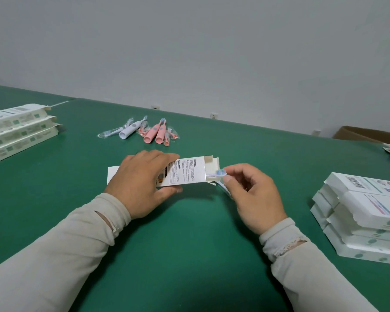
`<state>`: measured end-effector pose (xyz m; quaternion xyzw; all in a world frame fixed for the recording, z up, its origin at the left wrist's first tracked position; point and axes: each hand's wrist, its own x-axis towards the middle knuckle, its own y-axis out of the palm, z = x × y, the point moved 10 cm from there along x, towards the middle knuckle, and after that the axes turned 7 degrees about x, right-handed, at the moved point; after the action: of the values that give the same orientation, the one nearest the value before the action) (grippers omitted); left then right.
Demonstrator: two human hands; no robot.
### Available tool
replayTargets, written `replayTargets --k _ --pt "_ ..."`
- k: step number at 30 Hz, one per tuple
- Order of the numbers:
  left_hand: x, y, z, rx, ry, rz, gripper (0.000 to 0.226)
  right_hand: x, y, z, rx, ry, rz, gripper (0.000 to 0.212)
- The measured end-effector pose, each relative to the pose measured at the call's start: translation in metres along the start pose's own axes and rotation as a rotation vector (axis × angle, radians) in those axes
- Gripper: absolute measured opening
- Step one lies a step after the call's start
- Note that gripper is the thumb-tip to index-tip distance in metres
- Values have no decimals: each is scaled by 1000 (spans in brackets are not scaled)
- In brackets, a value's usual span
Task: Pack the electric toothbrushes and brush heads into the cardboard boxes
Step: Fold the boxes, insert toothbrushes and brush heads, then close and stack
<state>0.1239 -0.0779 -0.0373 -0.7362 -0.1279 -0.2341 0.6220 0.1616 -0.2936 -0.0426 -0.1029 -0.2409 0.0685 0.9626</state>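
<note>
Head view: left hand [142,181] is pressing flat on the cardboard box [189,171], steadying it on the green table [189,244]. Right hand [252,194] is pinching a brush head [221,173] at the open end, partly inside. Best feeding it straight, clear of the flaps. Contents deeper in: can't tell.
</note>
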Motion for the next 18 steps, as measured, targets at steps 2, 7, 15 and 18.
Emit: replayTargets --k 2,7,15,18 --pt "0 1 -3 -8 15 6 67 -2 7 8 -106 -79 36 19" --pt "-1 -1 -7 -28 31 -6 67 -1 9 4 -29 -23 41 32" --pt "-2 4 -15 -26 75 8 73 -8 32 -17 407 259 149 22" --pt "1 6 -3 -40 17 29 78 -5 24 -14 471 232 120 22"
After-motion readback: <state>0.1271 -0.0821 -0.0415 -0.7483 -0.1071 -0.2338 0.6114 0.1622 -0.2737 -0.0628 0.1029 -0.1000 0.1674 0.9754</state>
